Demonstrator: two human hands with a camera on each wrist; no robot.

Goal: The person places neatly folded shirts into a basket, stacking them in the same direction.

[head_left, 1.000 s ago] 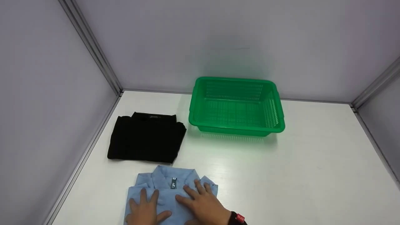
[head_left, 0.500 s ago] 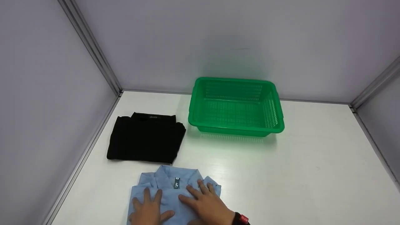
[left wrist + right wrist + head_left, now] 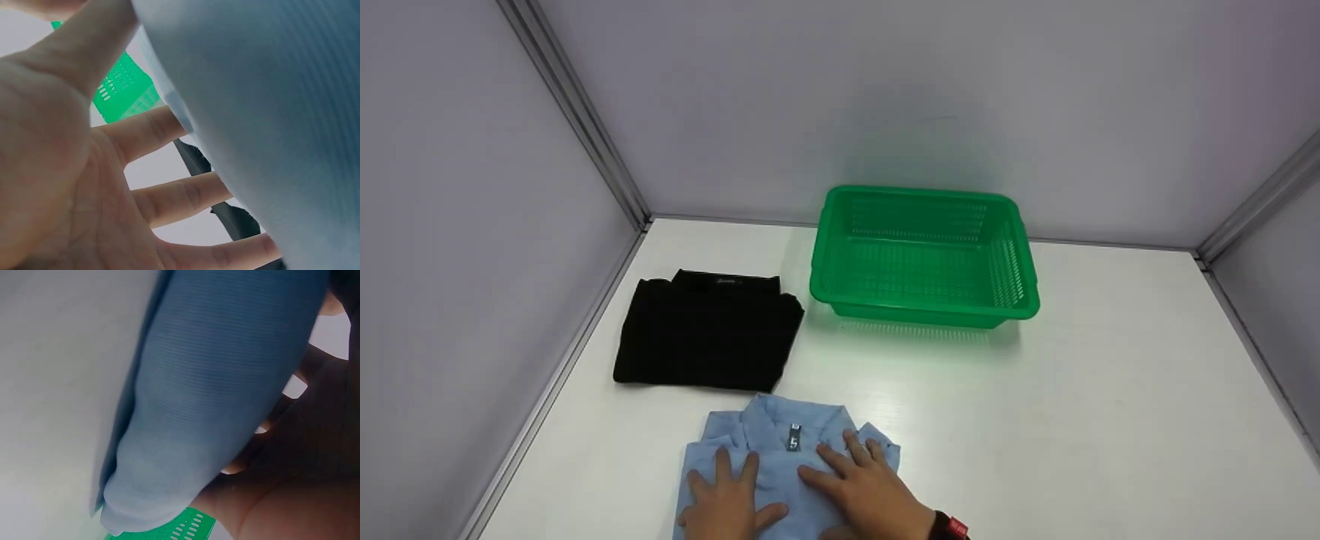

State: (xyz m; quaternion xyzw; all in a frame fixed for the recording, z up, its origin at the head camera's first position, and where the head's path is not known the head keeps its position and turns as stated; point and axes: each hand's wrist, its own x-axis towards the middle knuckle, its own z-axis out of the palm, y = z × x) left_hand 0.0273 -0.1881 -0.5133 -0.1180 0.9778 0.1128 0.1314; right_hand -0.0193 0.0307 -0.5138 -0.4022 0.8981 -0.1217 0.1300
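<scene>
One blue shirt (image 3: 778, 472) lies folded on the white table (image 3: 1072, 397), collar (image 3: 761, 424) pointing away from me, a dark label (image 3: 793, 437) at its neck. Beyond it sit a folded black garment (image 3: 709, 337), to the left, and a green basket (image 3: 922, 306), farther off. My left hand (image 3: 724, 502) and right hand (image 3: 874, 495) cover part of the shirt, fingers spread and loose, grasping nothing, the cloth beneath them.

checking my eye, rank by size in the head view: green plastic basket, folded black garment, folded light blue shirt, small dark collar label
1. Green plastic basket
2. Folded black garment
3. Small dark collar label
Light blue shirt: larger than label, otherwise unsure; left hand, right hand and frame edge hide parts.
</scene>
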